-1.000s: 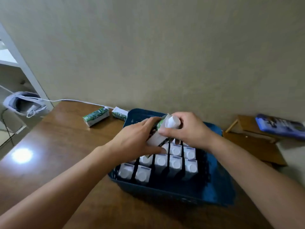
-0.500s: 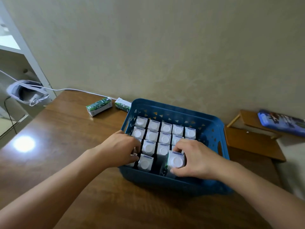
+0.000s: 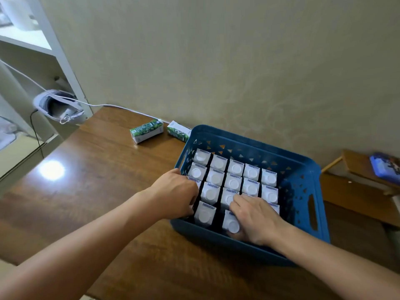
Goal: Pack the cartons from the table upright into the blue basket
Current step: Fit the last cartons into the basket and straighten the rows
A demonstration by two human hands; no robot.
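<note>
The blue basket [image 3: 303,169] sits on the wooden table [image 3: 104,174] and holds several upright white-topped cartons [image 3: 233,182] in rows. My right hand [image 3: 253,217] lies over the front row, fingers wrapped round the front carton [image 3: 232,224]. My left hand [image 3: 175,193] rests at the basket's left front corner, curled against the cartons there; what it grips is hidden. Two green cartons lie flat on the table behind the basket: one [image 3: 146,131] to the left, the other [image 3: 178,131] touching the basket's far left corner.
A white cable [image 3: 121,107] runs along the wall to a white headset [image 3: 56,106] at the table's left end. A low wooden stand [image 3: 363,169] with a blue object [image 3: 385,166] is at the right. A lamp glare [image 3: 52,169] marks the tabletop.
My hands came down from above the basket with a carton. It now stands in the front row under my right hand. The view shifted left and closer.
</note>
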